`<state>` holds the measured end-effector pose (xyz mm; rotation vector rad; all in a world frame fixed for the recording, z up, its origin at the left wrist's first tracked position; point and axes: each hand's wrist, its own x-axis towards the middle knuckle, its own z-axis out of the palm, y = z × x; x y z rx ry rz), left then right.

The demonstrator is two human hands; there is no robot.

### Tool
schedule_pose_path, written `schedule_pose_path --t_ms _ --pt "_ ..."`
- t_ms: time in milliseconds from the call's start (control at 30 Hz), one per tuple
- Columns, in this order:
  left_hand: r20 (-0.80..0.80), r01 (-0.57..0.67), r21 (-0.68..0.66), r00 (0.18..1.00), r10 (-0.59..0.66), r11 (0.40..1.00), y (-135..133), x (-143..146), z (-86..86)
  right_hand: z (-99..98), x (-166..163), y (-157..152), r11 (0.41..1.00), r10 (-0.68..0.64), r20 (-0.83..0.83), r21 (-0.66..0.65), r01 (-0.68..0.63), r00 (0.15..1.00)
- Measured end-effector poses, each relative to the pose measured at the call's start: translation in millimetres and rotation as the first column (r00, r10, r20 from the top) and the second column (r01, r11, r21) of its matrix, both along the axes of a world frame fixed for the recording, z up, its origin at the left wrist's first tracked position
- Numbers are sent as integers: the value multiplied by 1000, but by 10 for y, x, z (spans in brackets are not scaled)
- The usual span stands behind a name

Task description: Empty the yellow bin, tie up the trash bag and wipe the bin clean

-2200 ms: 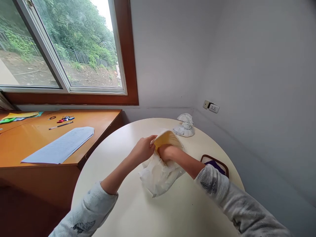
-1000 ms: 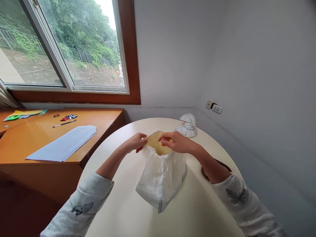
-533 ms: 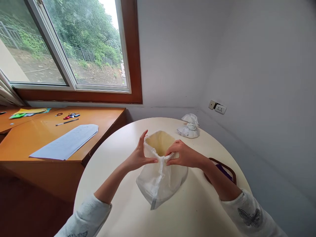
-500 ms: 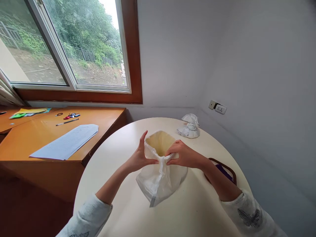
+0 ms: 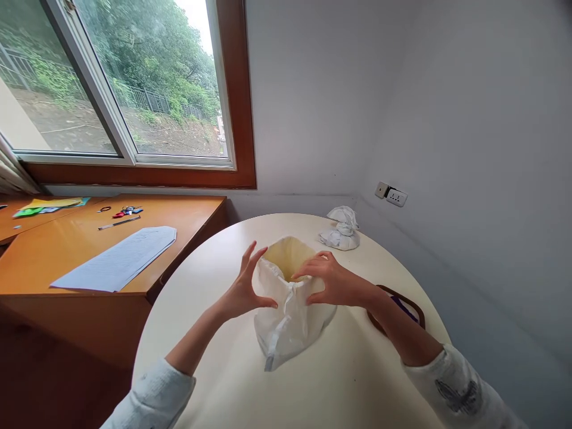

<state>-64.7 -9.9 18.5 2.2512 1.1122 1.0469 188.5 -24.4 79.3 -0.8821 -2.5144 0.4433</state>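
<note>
A translucent white plastic bag (image 5: 292, 322) stands on the round cream table (image 5: 214, 268), its mouth gaping toward me. Pale yellow shows inside; I cannot tell whether that is the lining or contents. My left hand (image 5: 245, 292) is open at the bag's left side, thumb and fingers spread wide. On the right, my right hand (image 5: 333, 280) has its fingers over the mouth and its thumb outside the front, with a gap between them around the rim. Neither hand pinches the plastic.
A knotted white bag (image 5: 342, 232) lies at the table's back right. A brown-rimmed item with purple inside (image 5: 402, 307) is partly hidden by my right forearm. To the left, an orange-brown desk (image 5: 187, 208) bears paper sheets (image 5: 120, 256), a pen (image 5: 120, 223) and small objects.
My left hand has let go of the rim and moved slightly left, fingers spreading. The right thumb and fingers have parted. The bag's lower front corner has shifted slightly left.
</note>
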Motion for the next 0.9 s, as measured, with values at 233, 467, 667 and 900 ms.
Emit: schedule_pose_path --t_ms 233,467,667,900 --pt "-235 264 202 948 -215 943 -180 251 394 105 12 0 996 -45 -28 -75 43 999" --pt "-302 271 199 931 -204 942 -202 359 399 74 61 2 996 -86 70 -24 88 994" --pt "-159 -80 62 983 89 995 -115 161 467 96 58 -45 996 -87 121 23 85 989" --pt "-210 40 -128 976 -66 991 -36 105 454 -216 23 37 957 -105 102 280 72 989"
